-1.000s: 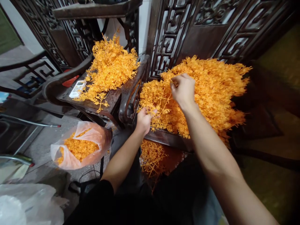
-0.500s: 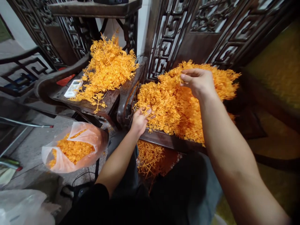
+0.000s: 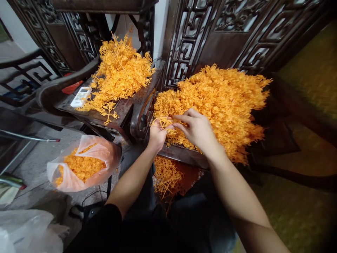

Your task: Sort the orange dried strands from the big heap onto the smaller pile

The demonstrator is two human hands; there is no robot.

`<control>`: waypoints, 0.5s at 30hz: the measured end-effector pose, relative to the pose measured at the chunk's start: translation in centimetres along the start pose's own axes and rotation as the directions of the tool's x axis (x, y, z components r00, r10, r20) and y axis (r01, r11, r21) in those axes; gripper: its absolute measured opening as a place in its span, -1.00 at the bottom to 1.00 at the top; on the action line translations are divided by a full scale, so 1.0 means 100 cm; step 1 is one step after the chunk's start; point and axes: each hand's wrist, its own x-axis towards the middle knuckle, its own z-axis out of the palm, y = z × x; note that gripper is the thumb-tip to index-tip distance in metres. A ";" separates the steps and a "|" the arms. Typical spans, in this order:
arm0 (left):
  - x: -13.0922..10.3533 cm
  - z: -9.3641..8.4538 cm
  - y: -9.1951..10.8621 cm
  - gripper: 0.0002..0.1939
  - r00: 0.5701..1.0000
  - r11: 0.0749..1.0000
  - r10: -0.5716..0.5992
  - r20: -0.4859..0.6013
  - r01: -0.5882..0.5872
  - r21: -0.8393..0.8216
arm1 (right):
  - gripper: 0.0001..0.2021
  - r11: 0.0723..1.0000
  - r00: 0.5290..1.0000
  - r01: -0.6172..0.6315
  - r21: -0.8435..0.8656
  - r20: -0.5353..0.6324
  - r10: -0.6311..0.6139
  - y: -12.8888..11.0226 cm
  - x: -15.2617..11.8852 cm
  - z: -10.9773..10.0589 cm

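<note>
Orange sprig meets the hands, left pinching it, right parted, above dark seat near panels.

Chair back, upper right of centre: dark wood, smooth panel, glossy highlights along the lattice. Chair arm, upper left: dark wood, polished sheen. Orange pile, right of centre: matt, rough, frilly surface. Remote control, upper left: white plastic, smooth. Pink bag, left of centre: thin translucent plastic, creased. Tube, left edge: shiny metal. Floor, left: grey, hard, mostly matt. Sleeve, bottom: black cloth, matt
</note>
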 end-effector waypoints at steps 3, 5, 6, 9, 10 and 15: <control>-0.004 -0.004 0.002 -0.55 0.998 0.999 -0.050 -0.042 0.051 0.019 | -0.78 1.000 1.000 0.007 -0.004 -0.002 -0.007 0.009 0.003 0.003; -0.006 -0.006 0.007 -0.55 0.993 0.995 -0.098 -0.060 0.098 0.006 | -0.78 1.000 0.997 -0.002 -0.007 -0.082 0.002 0.015 0.007 -0.004; -0.007 -0.006 0.010 -0.54 0.992 0.994 -0.112 -0.059 0.112 -0.006 | -0.80 1.000 0.996 0.014 0.006 -0.090 -0.014 0.017 0.008 -0.008; -0.008 -0.006 0.019 -0.51 0.992 0.992 -0.124 -0.038 0.123 -0.042 | -0.75 0.989 0.993 0.109 0.096 0.036 -0.113 0.018 0.007 -0.014; -0.008 -0.005 0.021 -0.50 0.991 0.991 -0.126 -0.034 0.124 -0.048 | -0.75 0.982 0.987 0.130 0.134 0.074 -0.141 0.017 0.005 -0.013; -0.007 0.004 0.021 -0.51 0.989 0.989 -0.137 -0.058 0.133 -0.070 | -0.87 0.928 0.970 0.039 0.371 -0.239 0.054 0.014 0.000 0.015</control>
